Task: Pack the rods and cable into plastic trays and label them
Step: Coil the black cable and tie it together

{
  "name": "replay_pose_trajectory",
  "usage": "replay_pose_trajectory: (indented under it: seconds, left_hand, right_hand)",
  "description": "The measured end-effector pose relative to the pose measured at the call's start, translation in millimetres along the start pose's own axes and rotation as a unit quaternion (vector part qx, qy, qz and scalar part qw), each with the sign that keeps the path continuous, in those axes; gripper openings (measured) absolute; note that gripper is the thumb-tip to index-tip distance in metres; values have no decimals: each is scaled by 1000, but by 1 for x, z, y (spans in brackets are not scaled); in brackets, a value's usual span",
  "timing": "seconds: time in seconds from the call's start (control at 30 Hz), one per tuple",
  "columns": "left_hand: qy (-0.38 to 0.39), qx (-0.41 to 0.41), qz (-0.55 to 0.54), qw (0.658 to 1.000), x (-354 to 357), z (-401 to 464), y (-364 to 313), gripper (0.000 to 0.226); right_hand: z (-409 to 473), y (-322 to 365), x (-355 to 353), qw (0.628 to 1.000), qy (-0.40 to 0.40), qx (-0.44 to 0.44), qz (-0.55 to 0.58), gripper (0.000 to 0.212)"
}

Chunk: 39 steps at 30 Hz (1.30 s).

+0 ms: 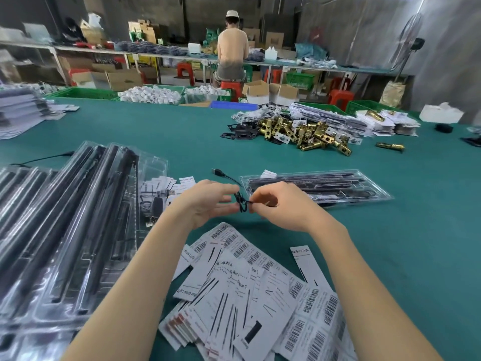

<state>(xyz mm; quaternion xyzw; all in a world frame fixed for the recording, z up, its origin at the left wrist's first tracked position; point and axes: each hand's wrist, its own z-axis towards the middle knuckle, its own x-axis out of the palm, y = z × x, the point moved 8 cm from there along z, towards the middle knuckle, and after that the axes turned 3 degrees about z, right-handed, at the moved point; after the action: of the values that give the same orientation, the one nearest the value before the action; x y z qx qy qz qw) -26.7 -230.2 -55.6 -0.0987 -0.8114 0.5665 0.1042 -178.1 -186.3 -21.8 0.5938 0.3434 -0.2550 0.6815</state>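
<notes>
One wide green table fills the room's near half. On its left side lies a stack of clear plastic trays holding long black rods, the stack running from the near edge up toward the table's middle. Spread across the near centre, beneath the person's forearms, is a loose heap of white printed labels with barcodes. Just beyond the hands, to the right, sits a single clear tray already loaded with dark rods, lying flat with its long side across the view. Farther off on the right is a pile of brass-coloured latch parts.

Both hands are raised above the table between the label heap and the single tray, close together. The left hand has its fingers loosely curled, thumb and fingertips pinching a small black cable coiled into a tight bundle. The right hand pinches the same bundle from the other side. The cable's free end trails up behind the left hand to a plug near the tray's left end.
</notes>
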Motion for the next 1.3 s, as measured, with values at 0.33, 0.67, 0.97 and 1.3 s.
replay_pose_trajectory:
  seconds: [0.33,0.67,0.97,1.3]
  left_hand:
    - [28,27,-29,999,4,8,7,34]
    - [211,225,115,944,38,-23,-25,30]
    - [199,252,74,944,34,-25,-34,37]
    - [111,263,37,958,28,-19,-42,22]
  right_hand:
    - [-2,0,-7,995,-38,-8,95,10]
    - [-5,6,-25,983,-75,-60,153,53]
    - [-17,13,-58,952,-241,-139,130,18]
    - [-36,32,-91,954,-263,-135,-42,22]
